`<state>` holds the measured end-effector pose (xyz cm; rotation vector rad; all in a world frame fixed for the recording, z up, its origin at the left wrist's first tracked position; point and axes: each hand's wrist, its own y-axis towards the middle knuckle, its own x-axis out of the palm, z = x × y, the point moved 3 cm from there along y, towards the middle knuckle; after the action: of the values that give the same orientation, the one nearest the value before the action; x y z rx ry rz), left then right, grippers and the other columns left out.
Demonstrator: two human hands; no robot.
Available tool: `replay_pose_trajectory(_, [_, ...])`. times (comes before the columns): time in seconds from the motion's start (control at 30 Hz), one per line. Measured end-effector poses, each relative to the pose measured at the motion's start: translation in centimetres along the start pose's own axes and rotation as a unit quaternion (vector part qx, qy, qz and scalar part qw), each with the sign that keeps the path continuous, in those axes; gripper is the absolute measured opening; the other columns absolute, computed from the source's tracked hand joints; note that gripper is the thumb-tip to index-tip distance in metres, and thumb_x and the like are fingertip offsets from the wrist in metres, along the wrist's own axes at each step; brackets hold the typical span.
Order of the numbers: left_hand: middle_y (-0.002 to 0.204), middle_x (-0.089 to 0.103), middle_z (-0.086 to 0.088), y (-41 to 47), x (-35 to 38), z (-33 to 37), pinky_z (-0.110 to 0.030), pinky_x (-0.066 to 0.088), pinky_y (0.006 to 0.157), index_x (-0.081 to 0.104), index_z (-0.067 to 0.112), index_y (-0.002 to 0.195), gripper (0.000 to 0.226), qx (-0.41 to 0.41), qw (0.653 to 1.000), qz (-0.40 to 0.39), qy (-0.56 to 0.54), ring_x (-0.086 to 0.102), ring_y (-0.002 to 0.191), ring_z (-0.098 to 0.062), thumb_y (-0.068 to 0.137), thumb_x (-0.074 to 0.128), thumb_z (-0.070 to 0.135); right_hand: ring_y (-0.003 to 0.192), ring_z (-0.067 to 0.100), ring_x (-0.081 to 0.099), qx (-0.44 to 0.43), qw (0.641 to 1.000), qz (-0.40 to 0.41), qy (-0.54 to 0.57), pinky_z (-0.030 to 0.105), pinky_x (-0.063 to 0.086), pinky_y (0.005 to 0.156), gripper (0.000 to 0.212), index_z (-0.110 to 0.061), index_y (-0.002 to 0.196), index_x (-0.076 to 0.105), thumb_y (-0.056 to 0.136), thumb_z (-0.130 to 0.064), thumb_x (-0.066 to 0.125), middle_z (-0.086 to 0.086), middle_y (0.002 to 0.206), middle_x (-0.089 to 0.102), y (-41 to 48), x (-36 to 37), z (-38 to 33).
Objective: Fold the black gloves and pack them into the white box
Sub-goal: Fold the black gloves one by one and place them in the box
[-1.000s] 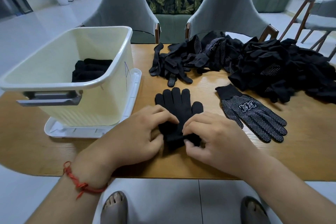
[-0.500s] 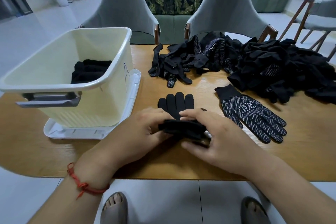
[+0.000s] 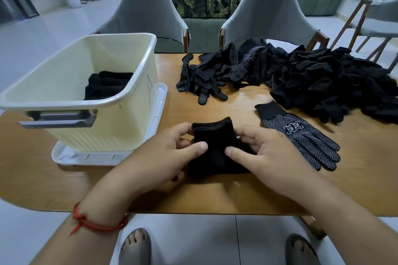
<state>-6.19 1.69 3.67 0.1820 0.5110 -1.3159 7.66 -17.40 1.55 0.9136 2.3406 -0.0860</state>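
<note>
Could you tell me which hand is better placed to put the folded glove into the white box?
Probably the left hand: it pinches the folded glove and lies nearer the white box. The right hand, also pinching it, would have to reach across.

Matt black knit glove (image 3: pixel 215 148), glossy plastic box (image 3: pixel 120 118), smooth wood table (image 3: pixel 355 178)

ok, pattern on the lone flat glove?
The flat glove is black with white dots and a white logo; head view.

Soft, even indoor light, faint shadows under the hands (image 3: pixel 215 157), wide-angle bending at the edges.
</note>
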Motion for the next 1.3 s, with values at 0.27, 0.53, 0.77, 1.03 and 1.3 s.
replay_pose_trajectory(0.27, [0.088, 0.076, 0.019, 0.6, 0.8, -0.3, -0.025, 0.05, 0.052, 0.044, 0.046, 0.133, 0.048, -0.049, 0.992, 0.098, 0.065, 0.062, 0.055, 0.002, 0.095, 0.073, 0.049, 0.072, 0.008, 0.065, 0.035, 0.994, 0.054, -0.084, 0.028, 0.052, 0.073, 0.045, -0.044, 0.128, 0.057, 0.092, -0.026, 0.076, -0.01, 0.082, 0.07, 0.0, 0.1, -0.3])
replay_pose_trajectory(0.53, [0.076, 0.07, 0.011, 0.9, 2.2, -0.2, -0.022, 0.042, 0.061, 0.053, 0.04, 0.102, 0.024, -0.022, 0.978, 0.18, 0.102, 0.062, 0.069, 0.0, 0.093, 0.075, 0.042, 0.094, 0.006, 0.048, -0.089, 0.959, 0.092, -0.253, 0.019, 0.041, 0.086, 0.034, -0.032, 0.119, 0.064, 0.088, -0.02, 0.073, -0.014, 0.107, 0.052, -0.5, 1.1, -1.4])
replay_pose_trajectory(0.77, [0.074, 0.068, 0.008, 0.8, 1.7, 0.0, -0.02, 0.04, 0.058, 0.054, 0.035, 0.094, 0.025, -0.033, 0.971, 0.188, 0.142, 0.061, 0.072, -0.001, 0.09, 0.079, 0.04, 0.126, 0.008, 0.05, -0.153, 0.954, -0.028, -0.256, 0.006, 0.022, 0.111, 0.043, -0.025, 0.13, 0.071, 0.094, -0.007, 0.056, -0.01, 0.139, 0.063, -0.1, 2.0, -0.5])
replay_pose_trajectory(1.03, [0.103, 0.06, 0.021, -0.7, 0.7, 1.0, -0.026, 0.053, 0.079, 0.062, 0.042, 0.108, 0.016, 0.134, 0.954, 0.102, 0.247, 0.059, 0.101, -0.002, 0.095, 0.071, 0.046, 0.132, -0.001, 0.053, -0.11, 0.975, -0.036, -0.192, 0.02, 0.04, 0.114, 0.041, -0.036, 0.128, 0.07, 0.098, -0.016, 0.05, -0.025, 0.141, 0.062, 0.2, 1.4, 0.1])
replay_pose_trajectory(1.3, [0.117, 0.06, 0.022, 0.1, 1.1, 0.4, -0.031, 0.049, 0.098, 0.07, 0.033, 0.113, 0.016, 0.245, 0.906, 0.088, 0.333, 0.055, 0.118, -0.005, 0.103, 0.063, 0.042, 0.127, -0.003, 0.057, -0.1, 0.979, -0.039, -0.171, 0.03, 0.046, 0.107, 0.031, -0.037, 0.118, 0.07, 0.099, -0.056, 0.055, -0.023, 0.131, 0.068, -0.1, 0.7, -0.9])
